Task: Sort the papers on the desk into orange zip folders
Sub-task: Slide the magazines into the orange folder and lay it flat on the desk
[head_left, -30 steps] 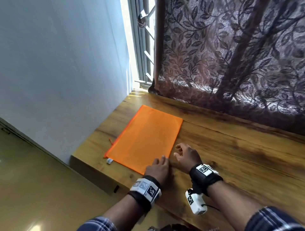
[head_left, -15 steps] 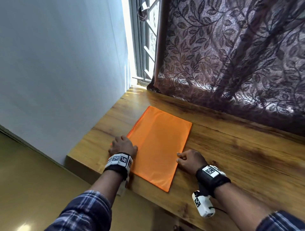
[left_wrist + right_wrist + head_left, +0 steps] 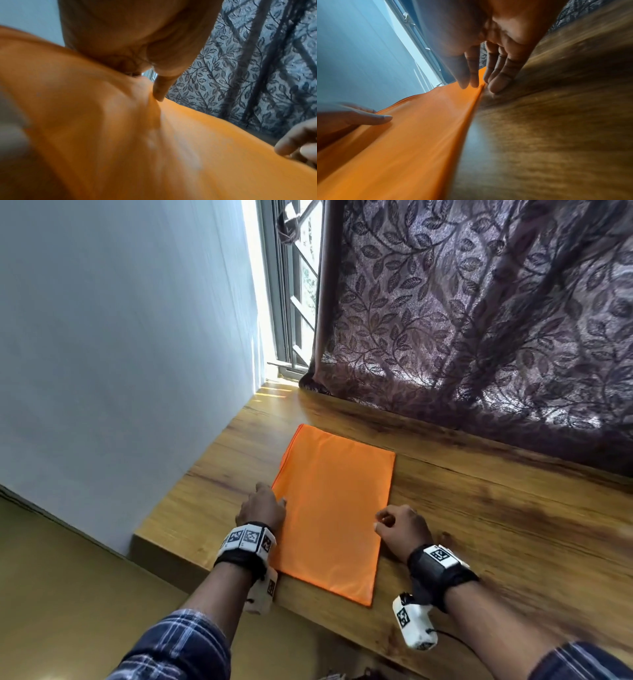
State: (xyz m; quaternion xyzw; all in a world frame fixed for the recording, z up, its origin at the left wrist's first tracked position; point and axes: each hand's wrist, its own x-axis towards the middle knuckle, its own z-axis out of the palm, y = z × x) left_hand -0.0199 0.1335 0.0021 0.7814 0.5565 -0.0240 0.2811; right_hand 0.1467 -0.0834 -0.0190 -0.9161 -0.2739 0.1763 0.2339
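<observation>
One orange zip folder (image 3: pixel 334 508) lies flat on the wooden desk (image 3: pixel 496 525), its long side running away from me. My left hand (image 3: pixel 272 494) is at the folder's left edge. Its thumb (image 3: pixel 159 94) digs into the wrinkled orange fabric (image 3: pixel 188 142) and pinches it against fingers that are hidden. My right hand (image 3: pixel 382 520) is curled at the right edge, where thumb and fingertips (image 3: pixel 498 83) meet on the seam of the folder (image 3: pixel 419 135). No loose papers are in view.
A pale wall (image 3: pixel 120 354) closes the desk's left end. A window (image 3: pixel 294 302) and a dark leaf-patterned curtain (image 3: pixel 479 320) run along the back. The desk's front edge (image 3: pixel 164 546) drops to the floor. Bare wood lies to the right of the folder.
My left hand went from the folder's near end to its left edge and now pinches it. The folder has turned and slid right. The right hand stays at the right edge.
</observation>
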